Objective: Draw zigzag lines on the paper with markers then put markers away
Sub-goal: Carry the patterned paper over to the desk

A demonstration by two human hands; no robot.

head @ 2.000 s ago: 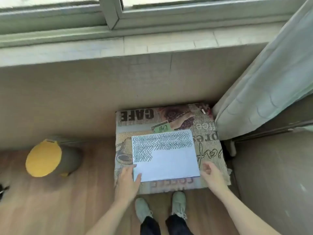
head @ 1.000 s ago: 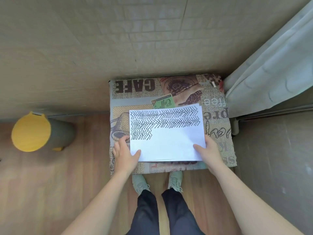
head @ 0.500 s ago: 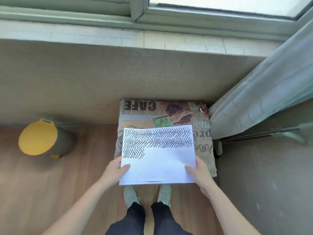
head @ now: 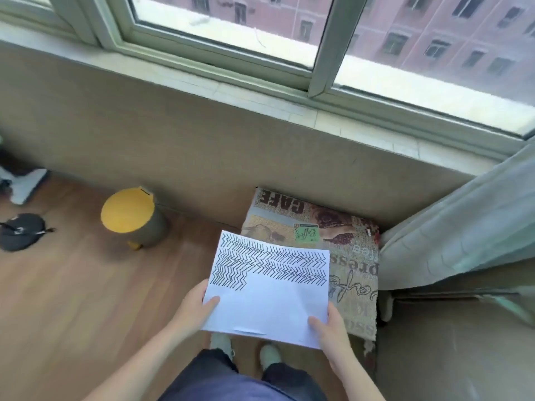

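Overhead: surroundings logged relative to the printed cushion (head: 341, 256).
- Cushion on wood floor (head: 72, 299), pushed against beige wall (head: 202, 146) below window (head: 225, 27). "CAFE" lettering at far edge, coffee motifs across the rest.
- Left of cushion: round bin with yellow lid (head: 127, 209), standing on floor near the wall.
- Farther left of cushion, well apart: dark round pouch (head: 21, 230) lying on floor; white object (head: 27, 185) beyond it, blurred, not identified.
- Right of cushion: pale curtain (head: 451, 235) hanging down, lower folds just beside the cushion's right edge.
- Near side of cushion: two light shoes (head: 270, 353) on floor, dark trousers (head: 231, 383) above them.

Task item:
- Paper (head: 269, 299) held off the cushion, above its near-left part and overlapping the floor to its left. Tilted slightly. Black zigzag rows across upper portion, third block short and only at left. Lower half blank. Covers cushion's near-left corner. No markers seen.

Hands:
- Left hand (head: 192, 309) at paper's left edge, thumb on top of sheet, other fingers underneath and hidden: pinching the sheet.
- Right hand (head: 333, 328) at paper's lower right corner, thumb laid on top, fingers behind the sheet: gripping the sheet.
- Both forearms bare, reaching forward from lower frame.
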